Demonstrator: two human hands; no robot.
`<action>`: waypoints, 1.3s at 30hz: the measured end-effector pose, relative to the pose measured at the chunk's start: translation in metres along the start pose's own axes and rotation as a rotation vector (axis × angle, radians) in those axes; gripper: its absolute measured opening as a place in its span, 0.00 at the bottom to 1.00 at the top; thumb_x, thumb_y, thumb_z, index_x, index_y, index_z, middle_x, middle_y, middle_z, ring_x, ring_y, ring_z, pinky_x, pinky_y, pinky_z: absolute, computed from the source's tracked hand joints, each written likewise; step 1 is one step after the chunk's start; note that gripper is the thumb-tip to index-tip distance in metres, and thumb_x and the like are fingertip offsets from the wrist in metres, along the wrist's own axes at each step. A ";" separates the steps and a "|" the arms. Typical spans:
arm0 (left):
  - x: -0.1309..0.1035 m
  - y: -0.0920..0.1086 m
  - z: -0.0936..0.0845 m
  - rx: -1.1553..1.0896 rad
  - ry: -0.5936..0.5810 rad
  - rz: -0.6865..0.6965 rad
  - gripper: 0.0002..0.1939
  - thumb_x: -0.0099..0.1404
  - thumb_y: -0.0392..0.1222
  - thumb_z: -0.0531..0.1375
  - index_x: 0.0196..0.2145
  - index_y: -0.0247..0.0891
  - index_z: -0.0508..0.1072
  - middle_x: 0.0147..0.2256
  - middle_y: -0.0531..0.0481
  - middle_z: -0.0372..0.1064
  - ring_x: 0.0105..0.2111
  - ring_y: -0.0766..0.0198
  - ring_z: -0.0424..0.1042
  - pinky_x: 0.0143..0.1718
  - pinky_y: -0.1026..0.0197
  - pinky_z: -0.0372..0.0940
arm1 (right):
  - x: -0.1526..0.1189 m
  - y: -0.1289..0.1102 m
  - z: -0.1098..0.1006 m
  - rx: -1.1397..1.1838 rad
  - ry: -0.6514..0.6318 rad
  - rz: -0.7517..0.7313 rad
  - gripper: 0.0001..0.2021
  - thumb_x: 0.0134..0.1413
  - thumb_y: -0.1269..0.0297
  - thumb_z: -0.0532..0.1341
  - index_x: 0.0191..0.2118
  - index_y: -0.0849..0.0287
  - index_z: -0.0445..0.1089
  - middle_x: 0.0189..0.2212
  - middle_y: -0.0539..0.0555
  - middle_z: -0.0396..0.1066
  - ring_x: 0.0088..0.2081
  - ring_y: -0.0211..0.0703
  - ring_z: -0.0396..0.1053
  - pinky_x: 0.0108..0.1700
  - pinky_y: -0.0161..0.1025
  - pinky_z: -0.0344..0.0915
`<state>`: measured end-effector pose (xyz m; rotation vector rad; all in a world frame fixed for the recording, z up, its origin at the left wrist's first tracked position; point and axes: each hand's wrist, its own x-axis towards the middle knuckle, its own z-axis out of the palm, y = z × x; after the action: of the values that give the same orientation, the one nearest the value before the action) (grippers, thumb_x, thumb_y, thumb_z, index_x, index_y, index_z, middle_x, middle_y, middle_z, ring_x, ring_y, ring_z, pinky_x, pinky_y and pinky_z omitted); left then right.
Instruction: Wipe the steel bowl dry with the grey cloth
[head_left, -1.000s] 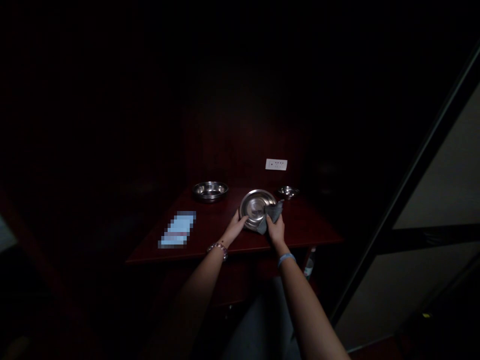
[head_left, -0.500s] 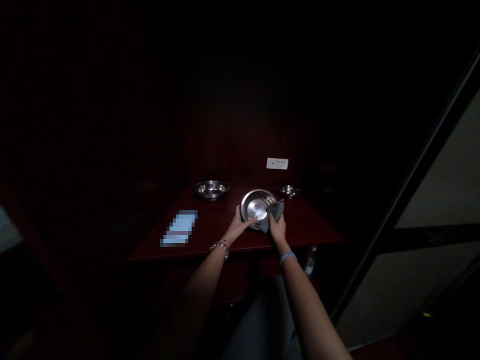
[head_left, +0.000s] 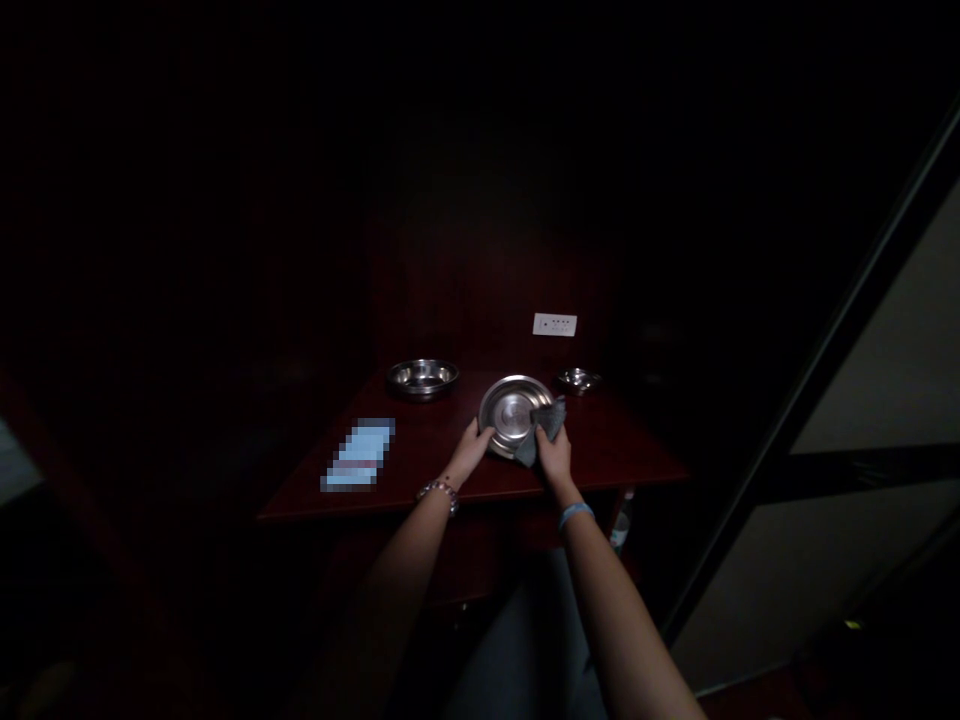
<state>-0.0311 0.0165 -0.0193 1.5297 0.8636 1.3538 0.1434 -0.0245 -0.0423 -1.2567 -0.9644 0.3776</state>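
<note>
A shiny metal bowl (head_left: 511, 412) is tilted toward me over the front of the dark red desk. Its left rim is gripped by my left hand (head_left: 471, 450), thumb on the inner edge and the other fingers hidden behind. My right hand (head_left: 553, 455) pinches a grey cloth (head_left: 551, 418) against the bowl's right rim and inner side; part of the cloth hangs down below the thumb. Further back on the left sits a wide metal bowl or stack of them (head_left: 422, 379). At the back right lies a smaller metal dish (head_left: 577, 381).
The desk (head_left: 622, 455) has its front edge just under my wrists. A blurred-out light blue rectangle (head_left: 358, 455) lies at its left. On the back wall is a white socket panel (head_left: 555, 325). A clear bottle (head_left: 621, 522) stands below the desk's right side.
My left thumb has drawn back from the bowl's inside to its rim. The bowl has tipped slightly, and the cloth has shifted a little on the right rim.
</note>
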 end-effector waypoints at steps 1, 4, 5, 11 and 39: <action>0.001 -0.001 -0.001 -0.005 0.008 -0.017 0.20 0.62 0.38 0.57 0.51 0.35 0.74 0.53 0.41 0.75 0.56 0.52 0.72 0.64 0.50 0.60 | 0.000 0.000 0.000 0.001 -0.003 0.003 0.21 0.55 0.55 0.63 0.53 0.55 0.72 0.50 0.58 0.78 0.51 0.51 0.76 0.56 0.46 0.69; 0.005 -0.005 -0.004 -0.022 0.029 -0.045 0.19 0.62 0.37 0.56 0.50 0.35 0.75 0.53 0.42 0.76 0.56 0.53 0.72 0.63 0.50 0.61 | 0.000 -0.002 0.001 0.006 -0.024 0.004 0.18 0.55 0.55 0.63 0.50 0.55 0.73 0.47 0.57 0.79 0.49 0.51 0.77 0.54 0.45 0.70; 0.006 -0.006 -0.005 -0.024 0.039 -0.049 0.19 0.62 0.37 0.56 0.50 0.35 0.75 0.53 0.42 0.76 0.55 0.52 0.73 0.63 0.50 0.61 | -0.001 -0.002 0.001 0.008 -0.034 0.003 0.18 0.55 0.55 0.63 0.50 0.55 0.73 0.47 0.57 0.79 0.49 0.51 0.77 0.54 0.45 0.70; 0.006 -0.008 -0.005 -0.025 0.037 -0.048 0.20 0.64 0.43 0.58 0.51 0.34 0.75 0.53 0.40 0.75 0.57 0.52 0.72 0.64 0.49 0.60 | -0.001 -0.001 0.002 0.000 -0.051 0.002 0.18 0.56 0.54 0.62 0.50 0.55 0.74 0.47 0.57 0.79 0.49 0.50 0.77 0.54 0.44 0.70; 0.003 -0.010 -0.008 0.089 -0.026 0.128 0.28 0.60 0.34 0.62 0.58 0.36 0.65 0.57 0.39 0.70 0.59 0.53 0.69 0.66 0.49 0.55 | -0.004 -0.008 0.000 -0.049 -0.025 0.015 0.20 0.58 0.56 0.60 0.54 0.56 0.72 0.49 0.59 0.78 0.51 0.53 0.76 0.55 0.45 0.69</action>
<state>-0.0383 0.0244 -0.0275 1.6921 0.8309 1.3998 0.1394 -0.0299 -0.0365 -1.3065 -0.9911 0.3844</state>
